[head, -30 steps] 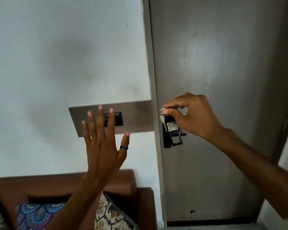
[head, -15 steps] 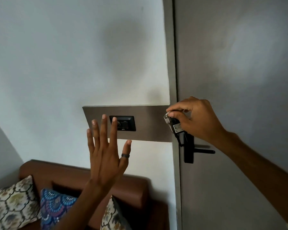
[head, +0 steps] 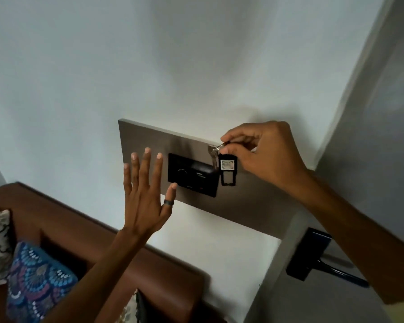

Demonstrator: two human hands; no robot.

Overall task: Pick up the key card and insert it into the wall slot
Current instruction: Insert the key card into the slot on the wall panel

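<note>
Key card (head: 227, 168), a black plastic tag with a pale square label and an open loop at its foot, hangs just above and right of the wall slot (head: 196, 176), lapping the slot's upper right corner. Behind it, the matte white wall (head: 103, 78) carries a flat brushed grey panel (head: 243, 201); a brown leather sofa (head: 126, 248) sits below. Right hand (head: 264, 155) pinches the tag's metal ring (head: 216, 148). Left hand (head: 145, 197) is flat, fingers spread, empty.
</note>
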